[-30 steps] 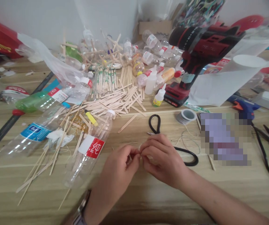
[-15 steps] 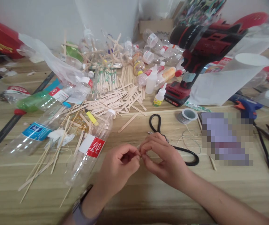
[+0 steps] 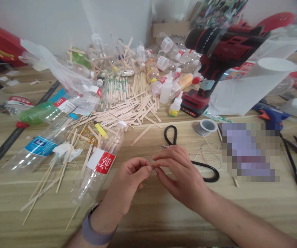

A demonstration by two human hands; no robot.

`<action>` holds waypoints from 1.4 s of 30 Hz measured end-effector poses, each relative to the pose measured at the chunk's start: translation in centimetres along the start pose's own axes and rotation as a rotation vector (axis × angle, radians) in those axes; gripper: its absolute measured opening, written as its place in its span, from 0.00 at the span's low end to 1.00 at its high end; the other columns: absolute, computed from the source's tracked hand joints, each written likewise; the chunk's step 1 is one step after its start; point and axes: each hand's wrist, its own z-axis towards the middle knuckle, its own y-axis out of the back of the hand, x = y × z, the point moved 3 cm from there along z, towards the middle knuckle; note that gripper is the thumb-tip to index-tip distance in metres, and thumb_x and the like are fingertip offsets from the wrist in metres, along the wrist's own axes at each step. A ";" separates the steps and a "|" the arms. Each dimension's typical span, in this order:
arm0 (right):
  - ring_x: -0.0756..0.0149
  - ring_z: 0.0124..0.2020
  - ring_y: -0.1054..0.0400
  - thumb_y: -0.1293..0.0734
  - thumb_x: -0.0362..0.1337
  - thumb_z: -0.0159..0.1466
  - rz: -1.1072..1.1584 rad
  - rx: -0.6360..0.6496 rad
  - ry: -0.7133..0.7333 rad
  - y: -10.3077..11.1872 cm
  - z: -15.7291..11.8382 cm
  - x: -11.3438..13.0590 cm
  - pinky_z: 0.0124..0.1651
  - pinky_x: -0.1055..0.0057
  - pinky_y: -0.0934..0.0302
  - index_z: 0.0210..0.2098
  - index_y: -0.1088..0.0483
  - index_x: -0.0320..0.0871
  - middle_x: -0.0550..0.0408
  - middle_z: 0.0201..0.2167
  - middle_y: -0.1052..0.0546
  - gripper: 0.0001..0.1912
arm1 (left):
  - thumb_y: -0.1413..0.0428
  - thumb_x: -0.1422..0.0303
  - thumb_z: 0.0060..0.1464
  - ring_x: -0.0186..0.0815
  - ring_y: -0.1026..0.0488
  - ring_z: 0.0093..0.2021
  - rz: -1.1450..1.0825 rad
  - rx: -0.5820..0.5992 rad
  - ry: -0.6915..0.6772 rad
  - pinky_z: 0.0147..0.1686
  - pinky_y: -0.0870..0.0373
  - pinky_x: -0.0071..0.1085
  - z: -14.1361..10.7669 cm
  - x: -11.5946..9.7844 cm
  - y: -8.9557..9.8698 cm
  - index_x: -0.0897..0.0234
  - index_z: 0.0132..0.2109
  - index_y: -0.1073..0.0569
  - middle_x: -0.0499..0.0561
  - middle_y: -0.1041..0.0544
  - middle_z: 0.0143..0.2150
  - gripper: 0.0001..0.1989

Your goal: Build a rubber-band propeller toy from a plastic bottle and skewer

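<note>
My left hand (image 3: 131, 181) is closed in a pinch, thumb against forefinger, on something too small to make out. Its fingertips meet those of my right hand (image 3: 180, 174), which also pinches at the same spot. Partly under my right hand lies a pair of black-handled scissors (image 3: 207, 172); one loop shows above the hand, the other to its right. A clear plastic bottle (image 3: 96, 175) with a red and white label lies left of my left hand. Beyond my right hand, a spool (image 3: 205, 127) trails thin thread (image 3: 205, 151) on the table.
A red and black cordless drill (image 3: 215, 58) stands upright at the back right, beside small glue bottles (image 3: 175, 105). Wooden sticks (image 3: 127, 110) are heaped mid-table. Several plastic bottles lie at the back and left. A blue glue gun (image 3: 269, 115) and a pixelated area are at right.
My left hand has turned slightly, its thumb now lying along the top, and more of the wristband shows. My right fingers have straightened a little. The hands still meet at the fingertips.
</note>
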 end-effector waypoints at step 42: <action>0.63 0.34 0.30 0.33 0.37 0.64 0.157 0.178 -0.237 1.2 0.5 -1.3 0.37 0.68 0.35 0.40 0.31 0.44 0.54 0.32 0.26 0.06 | 0.44 0.66 0.50 0.28 0.43 0.23 0.307 -0.096 -0.155 0.22 0.48 0.24 -0.3 -0.6 0.2 0.63 0.27 0.30 0.40 0.37 0.21 0.07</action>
